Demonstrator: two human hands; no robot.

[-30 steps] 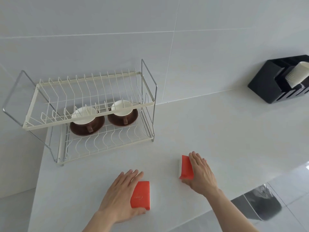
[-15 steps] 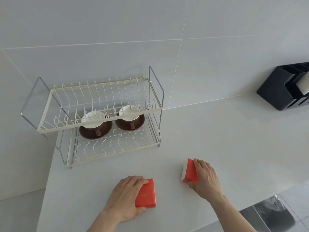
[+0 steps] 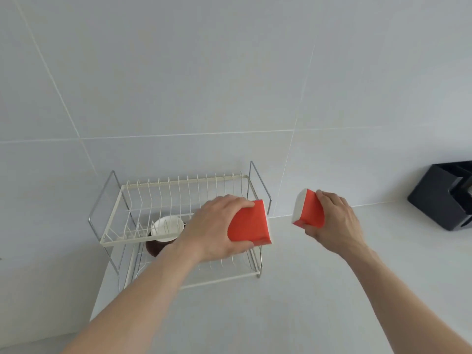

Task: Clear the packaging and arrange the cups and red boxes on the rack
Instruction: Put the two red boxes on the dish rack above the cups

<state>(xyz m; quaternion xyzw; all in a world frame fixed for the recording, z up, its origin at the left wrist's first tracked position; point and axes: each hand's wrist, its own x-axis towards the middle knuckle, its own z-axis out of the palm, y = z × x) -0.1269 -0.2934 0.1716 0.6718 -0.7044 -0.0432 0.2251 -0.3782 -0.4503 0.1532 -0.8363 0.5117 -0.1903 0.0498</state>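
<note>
Bare counter [image 3: 293, 290] seen below fingers; red boxes [image 3: 249, 224] [image 3: 311, 212] gripped by L hand [image 3: 217, 231] over rack [image 3: 178, 200] edge & R hand [image 3: 334, 221].

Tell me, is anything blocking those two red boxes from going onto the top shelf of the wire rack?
Nothing visible does. The left hand holds one red box over the rack, whose upper tier looks bare. The right hand holds the other box just right of it. A cup sits on the lower tier.
</note>
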